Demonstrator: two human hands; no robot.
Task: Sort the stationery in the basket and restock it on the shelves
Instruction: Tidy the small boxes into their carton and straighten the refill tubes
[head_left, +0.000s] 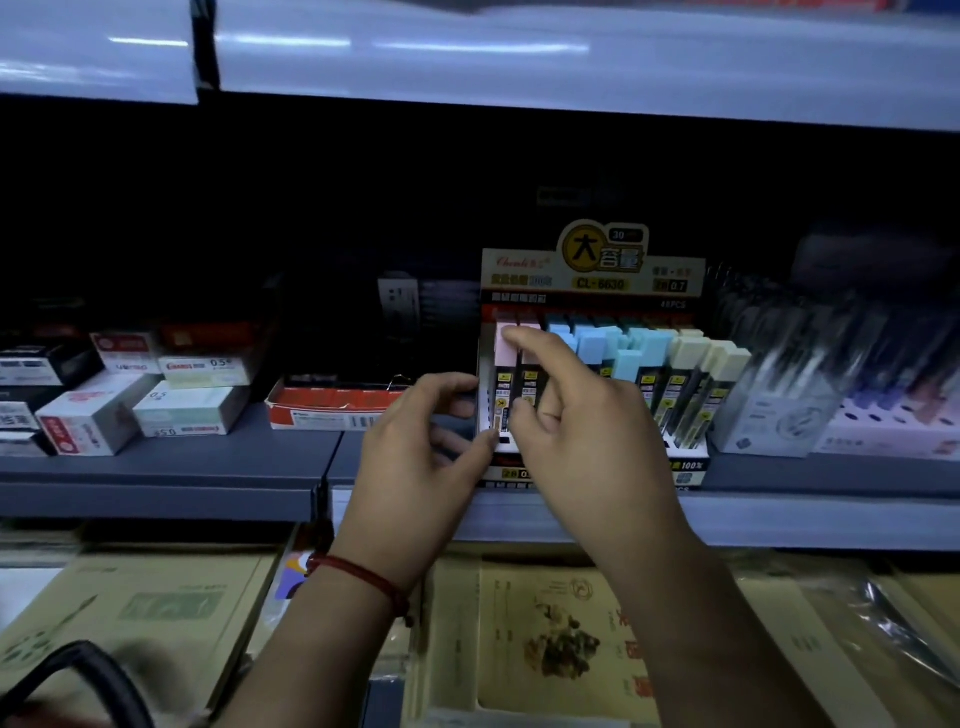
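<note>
Presently, item: pink-capped lead case (505, 343), a slim upright tube in the leftmost row of the display box (592, 280); the box stands at the front of the grey shelf (156, 467), between a red tray (332, 405) and a blurred block of pens (810, 332).

Companions in the same box: blue-capped cases (597, 343) in the middle rows, cream-capped cases (696, 353) at the right, all packed close.

Right hand (587, 410): narrow; forefinger laid over the pink cap, thumb lower on the tube's dark body, pinching that one case.

Left hand (421, 457): fingers curled; forefinger against the box's left wall and thumb at its lower front corner, gripping the box, apparently to steady it.

Handling, as a judgement: the case is likely very light, rigid plastic with a smooth and somewhat slippery body; its contents would be brittle, so it wants no dropping or forcing; best taken by the cap and upper body, where it stands proud of its neighbours, and slid straight along its slot; the card box is light and apt to shift or tip, so a bracing hand at its side wall suits it.

Also present: small white boxes (187, 410) at the shelf's left; kraft-covered notebooks (545, 639) on the tier below; a dark curved handle (104, 670) at lower left, whether the basket's cannot be told.
</note>
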